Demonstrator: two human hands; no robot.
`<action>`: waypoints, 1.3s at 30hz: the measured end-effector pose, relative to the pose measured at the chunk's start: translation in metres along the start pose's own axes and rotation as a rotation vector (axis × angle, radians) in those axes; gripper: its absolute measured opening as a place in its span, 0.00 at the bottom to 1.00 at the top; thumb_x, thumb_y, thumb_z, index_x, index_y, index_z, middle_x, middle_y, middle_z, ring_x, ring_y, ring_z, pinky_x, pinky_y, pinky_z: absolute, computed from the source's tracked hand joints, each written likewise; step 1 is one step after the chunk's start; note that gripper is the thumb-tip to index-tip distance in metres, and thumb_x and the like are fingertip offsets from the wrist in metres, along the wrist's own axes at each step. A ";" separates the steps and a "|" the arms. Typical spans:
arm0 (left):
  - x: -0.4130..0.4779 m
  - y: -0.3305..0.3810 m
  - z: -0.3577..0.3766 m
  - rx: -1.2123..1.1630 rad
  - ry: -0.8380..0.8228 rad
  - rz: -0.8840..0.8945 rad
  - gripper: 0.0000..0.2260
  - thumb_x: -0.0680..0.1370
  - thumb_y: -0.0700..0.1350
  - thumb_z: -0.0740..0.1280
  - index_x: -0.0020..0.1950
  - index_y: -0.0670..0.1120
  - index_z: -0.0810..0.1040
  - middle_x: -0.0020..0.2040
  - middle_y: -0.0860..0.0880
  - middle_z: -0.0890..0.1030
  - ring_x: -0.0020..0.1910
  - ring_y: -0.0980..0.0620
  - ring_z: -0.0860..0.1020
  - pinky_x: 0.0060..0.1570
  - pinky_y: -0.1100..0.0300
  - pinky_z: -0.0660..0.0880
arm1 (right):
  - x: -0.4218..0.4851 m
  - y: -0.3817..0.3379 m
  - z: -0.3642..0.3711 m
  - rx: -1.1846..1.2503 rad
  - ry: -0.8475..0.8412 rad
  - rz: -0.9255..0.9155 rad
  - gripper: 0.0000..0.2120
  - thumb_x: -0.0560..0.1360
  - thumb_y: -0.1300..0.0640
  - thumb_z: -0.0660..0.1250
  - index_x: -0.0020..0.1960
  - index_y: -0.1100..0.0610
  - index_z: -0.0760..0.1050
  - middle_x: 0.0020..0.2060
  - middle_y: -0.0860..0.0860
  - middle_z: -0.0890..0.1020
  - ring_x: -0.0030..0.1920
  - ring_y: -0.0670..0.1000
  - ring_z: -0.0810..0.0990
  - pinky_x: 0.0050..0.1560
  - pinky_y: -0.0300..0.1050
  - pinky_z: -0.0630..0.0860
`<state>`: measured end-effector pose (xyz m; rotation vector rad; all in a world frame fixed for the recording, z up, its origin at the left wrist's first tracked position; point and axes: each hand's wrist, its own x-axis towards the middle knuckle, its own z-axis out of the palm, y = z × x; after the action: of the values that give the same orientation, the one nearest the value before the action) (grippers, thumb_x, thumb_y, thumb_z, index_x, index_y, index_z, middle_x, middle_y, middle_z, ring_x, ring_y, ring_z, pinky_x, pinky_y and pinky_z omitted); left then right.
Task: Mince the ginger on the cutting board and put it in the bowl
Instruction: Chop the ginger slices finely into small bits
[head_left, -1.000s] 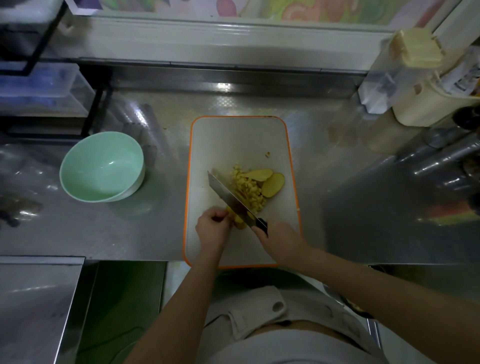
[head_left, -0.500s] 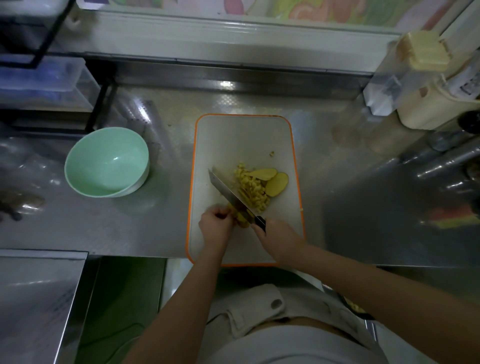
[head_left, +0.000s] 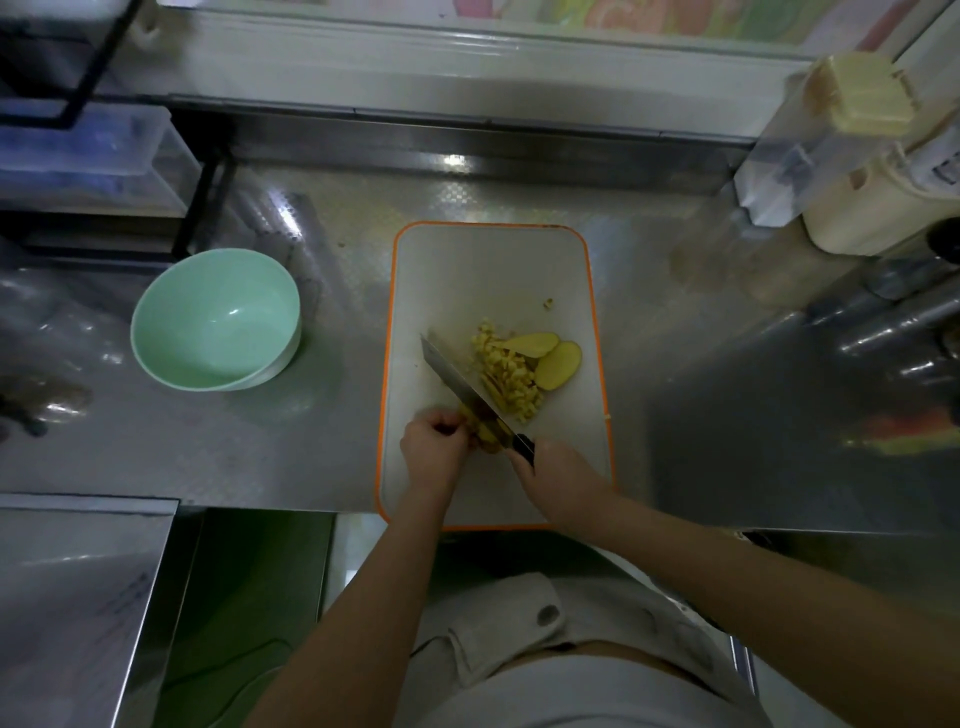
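The right hand (head_left: 561, 478) had its fingers closed round the knife (head_left: 462, 387) handle, the blade slanting away over the cutting board (head_left: 467, 270). The left hand (head_left: 431, 452) gripped a ginger piece (head_left: 485, 430) with curled fingers, against the blade. Minced ginger (head_left: 506, 379) and two slices (head_left: 558, 364) lay just beyond the right fingers. The bowl (head_left: 215, 319) stood well left of the fingers on the bench (head_left: 337, 441).

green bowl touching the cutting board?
Apart. The head view shows a wide strip of bare steel counter between the bowl and the orange left edge of the cutting board.
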<state>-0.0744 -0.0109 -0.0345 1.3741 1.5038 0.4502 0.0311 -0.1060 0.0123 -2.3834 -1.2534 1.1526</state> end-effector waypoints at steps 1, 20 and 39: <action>-0.001 0.001 0.000 0.004 0.001 -0.001 0.03 0.72 0.40 0.70 0.42 0.40 0.82 0.38 0.47 0.81 0.39 0.52 0.77 0.40 0.62 0.71 | 0.001 0.000 0.002 0.022 0.010 0.007 0.13 0.81 0.50 0.55 0.46 0.58 0.71 0.37 0.53 0.73 0.38 0.51 0.74 0.37 0.42 0.67; 0.002 -0.005 0.003 0.048 -0.033 0.057 0.02 0.71 0.40 0.70 0.39 0.42 0.80 0.38 0.45 0.82 0.41 0.48 0.79 0.43 0.57 0.75 | 0.011 0.011 0.001 0.085 0.083 -0.037 0.17 0.80 0.49 0.57 0.40 0.60 0.70 0.32 0.53 0.73 0.32 0.51 0.72 0.33 0.43 0.66; -0.006 -0.008 0.007 0.050 -0.004 0.128 0.04 0.74 0.40 0.67 0.39 0.44 0.75 0.37 0.49 0.78 0.37 0.55 0.73 0.32 0.76 0.66 | -0.014 -0.001 -0.018 0.068 0.111 -0.020 0.18 0.80 0.47 0.56 0.44 0.62 0.72 0.36 0.57 0.77 0.36 0.54 0.76 0.34 0.42 0.66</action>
<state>-0.0738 -0.0206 -0.0410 1.5161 1.4375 0.4919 0.0386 -0.1134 0.0323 -2.3455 -1.1807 1.0252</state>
